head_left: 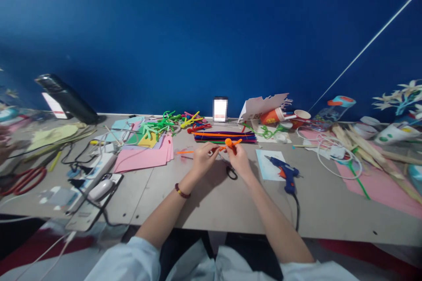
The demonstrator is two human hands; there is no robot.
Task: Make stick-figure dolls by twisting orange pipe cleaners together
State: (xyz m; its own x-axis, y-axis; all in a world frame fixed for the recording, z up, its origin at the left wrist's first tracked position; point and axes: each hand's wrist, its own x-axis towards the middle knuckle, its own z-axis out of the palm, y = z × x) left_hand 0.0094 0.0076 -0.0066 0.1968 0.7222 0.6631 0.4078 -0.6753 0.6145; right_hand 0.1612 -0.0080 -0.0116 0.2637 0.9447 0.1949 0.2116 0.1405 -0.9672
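Note:
Between my two hands, above the table, is an orange pipe cleaner [223, 148] shape with a rounded orange knob at the right end. The fingers of my left hand [203, 159] are pinched on its left part, and a straight orange length sticks out to the left of that hand. My right hand [240, 161] grips the part just below the knob. Under the hands lie scissors, with a black handle loop [231, 173] showing and the rest mostly covered. Just beyond the hands is a bundle of purple, orange and red pipe cleaners [227, 137].
A blue glue gun [289, 175] rests on light paper to the right, its cord running off the front edge. Pink paper sheets [141, 158] and green pipe-cleaner pieces [161, 125] lie left. A lit phone [220, 109] leans at the wall. A power strip [94, 180] sits far left.

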